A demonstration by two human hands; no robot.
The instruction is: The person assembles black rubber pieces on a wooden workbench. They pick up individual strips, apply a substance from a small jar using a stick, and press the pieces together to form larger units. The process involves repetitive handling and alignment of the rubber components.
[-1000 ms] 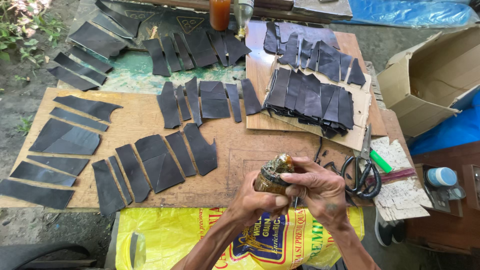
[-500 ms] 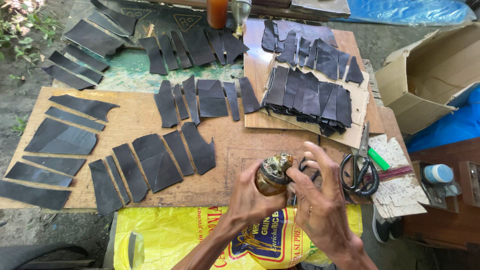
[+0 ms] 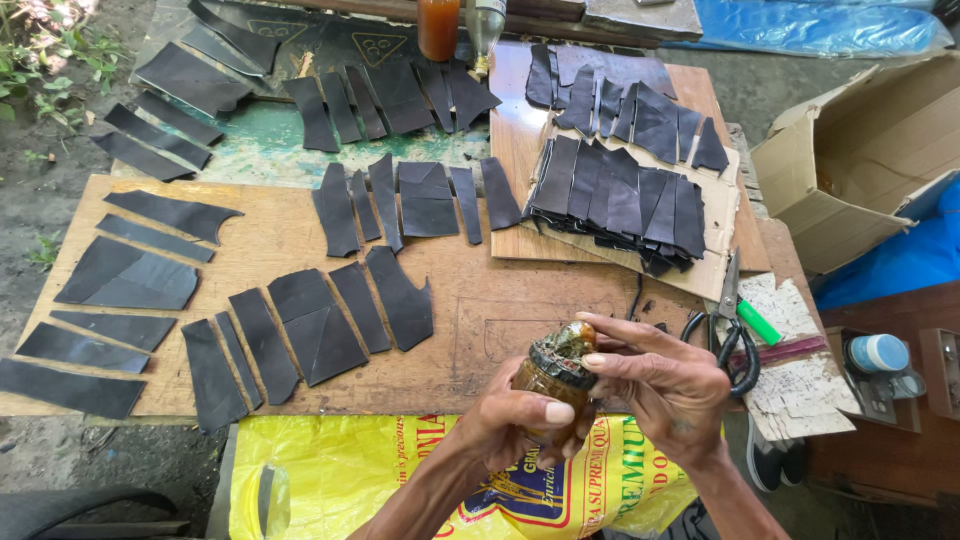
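My left hand (image 3: pixel 515 420) grips a small brown glass jar (image 3: pixel 548 380) around its body, just above the near edge of the wooden board (image 3: pixel 480 320). The jar's mouth is crusted with dark residue and amber glue. My right hand (image 3: pixel 665 385) rests against the jar's top from the right, fingers spread over the rim. Whether a lid is under those fingers I cannot tell.
Many black cut pieces of leather or rubber (image 3: pixel 300 330) lie in rows over the board. A stack of them (image 3: pixel 620 200) sits on cardboard. Black scissors (image 3: pixel 735 335), a green marker (image 3: pixel 758 322), a cardboard box (image 3: pixel 870 160), a yellow sack (image 3: pixel 400 480), bottles (image 3: pixel 438 25).
My right hand shifted around the jar's top, from covering it to fingers spread at the rim. The jar stays in my left hand at about the same spot.
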